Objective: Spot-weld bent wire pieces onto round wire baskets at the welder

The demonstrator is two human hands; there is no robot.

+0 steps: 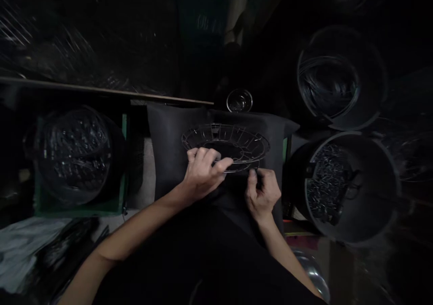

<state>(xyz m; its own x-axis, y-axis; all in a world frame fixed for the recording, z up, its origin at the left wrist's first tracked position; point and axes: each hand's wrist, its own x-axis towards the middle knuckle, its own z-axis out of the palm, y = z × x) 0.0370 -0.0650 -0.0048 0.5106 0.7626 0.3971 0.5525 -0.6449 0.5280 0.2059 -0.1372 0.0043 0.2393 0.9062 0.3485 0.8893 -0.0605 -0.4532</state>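
Observation:
A round, shallow wire basket [241, 162] with thin dark spokes and hoops sits over a dark cloth in front of me, tilted slightly. My left hand [204, 172] grips its near left rim, the fingers curled over the wire and the thumb lying along the edge. Just below the near right rim, my right hand [264, 191] is closed in a pinch between thumb and forefinger. Whatever small piece is between those fingertips is too dark to make out. The dark cloth [169, 151] spreads beneath the basket and both hands.
At left, a bucket of shiny metal pieces [72, 156] stands in a green crate [79, 212]. Two buckets are at right: one with wire loops [328, 86], one with short metal pieces [326, 183]. A small glass-like round dish [239, 100] lies beyond the cloth.

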